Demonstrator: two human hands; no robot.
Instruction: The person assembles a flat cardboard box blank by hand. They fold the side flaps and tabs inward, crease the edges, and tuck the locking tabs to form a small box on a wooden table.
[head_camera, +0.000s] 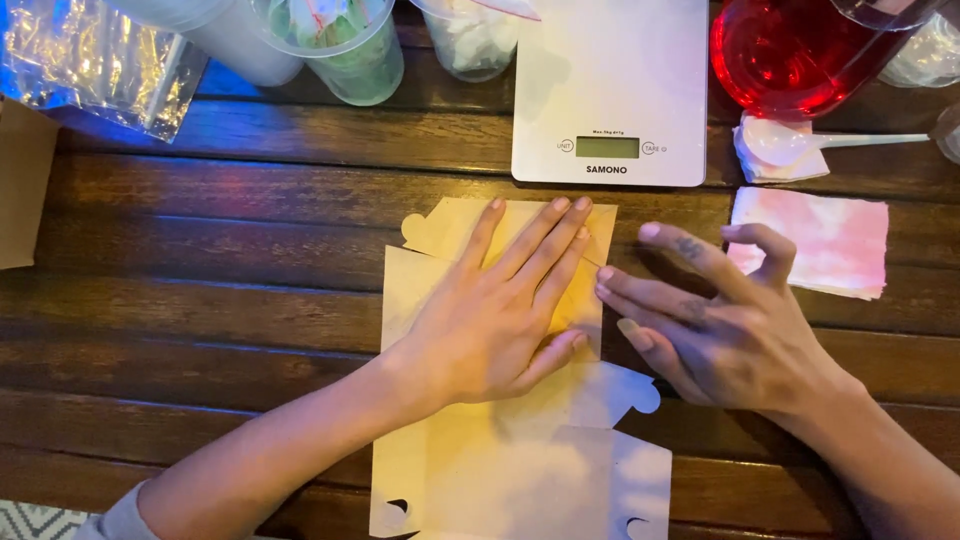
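Pressing flat on a tan flat-folded cardboard box (500, 440), the left hand (495, 320) is spread palm down with fingers straight, so nothing is gripped; the sheet is only pinned against the wooden worktop (200, 260). Beside it, the right hand (720, 320) is half open, its fingertips (603, 273) touching the right edge of the folded flap, with nothing closed in its grip. The box lies in the middle of the worktop, its cut tabs reaching toward the near edge. Should the pinning hand lift or slide, the flap could likely spring open or the crease be set crooked. Just beyond the box stands a white kitchen scale (610, 80), which could be nudged by a push forward. A pink napkin (810, 240), a white spoon (800, 142) and a jug of red liquid (790, 50) lie near the right hand; a careless sweep could spill onto the cardboard.
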